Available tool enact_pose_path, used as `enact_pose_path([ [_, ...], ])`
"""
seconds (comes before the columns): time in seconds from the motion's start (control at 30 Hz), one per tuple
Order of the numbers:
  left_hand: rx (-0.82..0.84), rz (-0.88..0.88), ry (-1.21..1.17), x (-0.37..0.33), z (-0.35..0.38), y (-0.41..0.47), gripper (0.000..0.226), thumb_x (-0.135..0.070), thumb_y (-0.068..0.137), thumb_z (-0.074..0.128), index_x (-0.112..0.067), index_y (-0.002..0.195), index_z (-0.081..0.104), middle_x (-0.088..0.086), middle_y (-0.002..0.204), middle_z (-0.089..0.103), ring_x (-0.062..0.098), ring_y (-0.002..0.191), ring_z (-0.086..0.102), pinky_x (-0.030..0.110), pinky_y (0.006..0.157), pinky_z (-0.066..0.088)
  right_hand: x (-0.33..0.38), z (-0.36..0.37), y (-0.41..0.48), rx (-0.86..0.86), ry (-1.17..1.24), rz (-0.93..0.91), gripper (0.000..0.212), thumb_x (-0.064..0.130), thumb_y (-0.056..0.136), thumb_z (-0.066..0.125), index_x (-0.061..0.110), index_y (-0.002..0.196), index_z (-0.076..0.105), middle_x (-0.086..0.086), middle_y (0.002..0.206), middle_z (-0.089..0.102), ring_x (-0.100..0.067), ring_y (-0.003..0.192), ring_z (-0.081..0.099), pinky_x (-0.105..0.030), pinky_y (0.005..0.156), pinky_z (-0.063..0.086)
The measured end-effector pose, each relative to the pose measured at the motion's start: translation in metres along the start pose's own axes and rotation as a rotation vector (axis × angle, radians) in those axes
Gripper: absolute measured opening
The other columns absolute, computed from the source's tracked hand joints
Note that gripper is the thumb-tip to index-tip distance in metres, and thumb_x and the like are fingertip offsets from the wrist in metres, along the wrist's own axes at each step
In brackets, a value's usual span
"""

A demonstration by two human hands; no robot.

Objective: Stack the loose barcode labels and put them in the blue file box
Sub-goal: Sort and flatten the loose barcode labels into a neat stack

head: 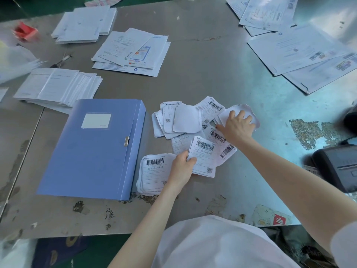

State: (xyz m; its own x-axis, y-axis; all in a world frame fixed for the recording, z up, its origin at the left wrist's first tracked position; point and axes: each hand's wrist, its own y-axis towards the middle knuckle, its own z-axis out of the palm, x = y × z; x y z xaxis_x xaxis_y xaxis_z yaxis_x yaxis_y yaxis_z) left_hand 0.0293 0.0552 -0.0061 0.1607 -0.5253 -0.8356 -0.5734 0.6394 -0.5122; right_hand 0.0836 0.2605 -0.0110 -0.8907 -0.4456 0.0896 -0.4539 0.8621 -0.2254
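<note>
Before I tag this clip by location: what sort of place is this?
Probably a postal or courier paperwork desk: loose barcode labels, piles of mailing envelopes, and a blue file box on a worn metal table.

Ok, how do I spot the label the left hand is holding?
Find the blue box on the table. Right of it lies a messy heap of labels, with a neat stack nearer the person. The label lies at the heap's near edge, barcode up, and it alone is pinched at its left edge by the left hand.
</note>
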Motion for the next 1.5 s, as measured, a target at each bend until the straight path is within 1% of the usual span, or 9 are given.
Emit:
enact_pose_path([
  [0.23,0.003,0.003,-0.016,-0.002,-0.001,-0.001,0.024,-0.012,0.092,0.049,-0.014,0.109,0.066,-0.005,0.112,0.07,0.014,0.104,0.065,0.041,0.095,0.052,0.007,-0.006,0.01,0.089,0.04,0.034,0.079,0.06,0.077,0.063,0.007,0.128,0.034,-0.018,0.122,0.042,-0.041,0.109,0.045,-0.041,0.068,0.036],
  [0.43,-0.002,0.019,-0.003,-0.005,-0.003,-0.003,0.024,-0.01,0.094,0.048,-0.013,0.11,0.066,-0.004,0.112,0.069,0.013,0.105,0.064,0.034,0.093,0.052,0.002,-0.008,0.007,0.075,-0.017,-0.013,0.051,0.012,0.082,0.061,0.003,0.125,0.036,-0.021,0.12,0.046,-0.044,0.107,0.049,-0.039,0.066,0.038],
  [0.6,-0.023,0.033,0.023,-0.005,-0.005,-0.004,0.022,-0.01,0.093,0.048,-0.011,0.107,0.065,-0.004,0.11,0.07,0.013,0.102,0.064,0.034,0.09,0.053,-0.008,-0.016,0.003,0.036,-0.12,-0.145,0.05,0.005,0.085,0.054,-0.001,0.13,0.032,-0.025,0.12,0.05,-0.042,0.105,0.054,-0.036,0.067,0.032],
  [0.77,-0.023,0.022,0.032,-0.005,-0.004,-0.006,0.021,-0.011,0.092,0.049,-0.01,0.106,0.065,-0.003,0.108,0.07,0.013,0.1,0.065,0.033,0.087,0.054,-0.024,-0.018,0.004,-0.057,-0.032,-0.173,0.048,-0.003,0.085,0.047,0.002,0.131,0.034,-0.025,0.111,0.057,-0.042,0.096,0.06,-0.036,0.061,0.036],
  [0.93,-0.033,0.008,0.062,0.0,-0.002,-0.005,0.033,-0.026,0.081,0.049,-0.005,0.102,0.063,0.006,0.105,0.071,0.025,0.099,0.065,0.042,0.088,0.05,-0.06,-0.018,0.003,-0.137,0.458,-0.007,0.035,-0.004,0.081,0.055,0.001,0.112,0.041,-0.028,0.093,0.057,-0.042,0.081,0.055,-0.038,0.059,0.035],
  [1.07,-0.026,0.021,0.063,-0.001,0.001,-0.005,0.023,-0.017,0.087,0.05,-0.008,0.102,0.065,0.004,0.105,0.071,0.024,0.103,0.064,0.045,0.092,0.05,-0.086,-0.021,-0.011,-0.225,0.847,0.233,0.03,-0.005,0.077,0.048,0.005,0.104,0.041,-0.017,0.091,0.051,-0.037,0.083,0.055,-0.037,0.059,0.042],
  [1.17,-0.032,0.019,0.042,-0.002,0.005,-0.004,0.022,-0.016,0.086,0.05,-0.008,0.099,0.065,0.003,0.103,0.072,0.024,0.101,0.065,0.045,0.09,0.05,-0.094,-0.021,-0.023,-0.23,1.069,0.262,0.038,-0.003,0.07,0.054,0.011,0.102,0.039,-0.009,0.089,0.051,-0.028,0.08,0.052,-0.03,0.056,0.042],
  [1.3,-0.042,-0.004,0.007,-0.003,0.007,-0.005,0.021,-0.013,0.086,0.05,-0.009,0.098,0.066,0.003,0.103,0.071,0.023,0.101,0.065,0.045,0.091,0.05,-0.091,-0.021,-0.033,-0.204,1.612,0.274,0.059,0.0,0.056,0.06,0.009,0.112,0.045,-0.009,0.094,0.055,-0.025,0.084,0.057,-0.037,0.068,0.053],
  [1.5,-0.007,0.012,0.066,0.0,0.007,-0.007,0.022,-0.012,0.085,0.05,-0.01,0.101,0.065,0.005,0.102,0.071,0.026,0.1,0.065,0.044,0.089,0.051,-0.069,-0.024,-0.063,-0.009,1.823,0.178,0.054,-0.012,0.067,0.06,0.009,0.114,0.046,-0.005,0.095,0.059,-0.024,0.086,0.063,-0.036,0.067,0.058],
])
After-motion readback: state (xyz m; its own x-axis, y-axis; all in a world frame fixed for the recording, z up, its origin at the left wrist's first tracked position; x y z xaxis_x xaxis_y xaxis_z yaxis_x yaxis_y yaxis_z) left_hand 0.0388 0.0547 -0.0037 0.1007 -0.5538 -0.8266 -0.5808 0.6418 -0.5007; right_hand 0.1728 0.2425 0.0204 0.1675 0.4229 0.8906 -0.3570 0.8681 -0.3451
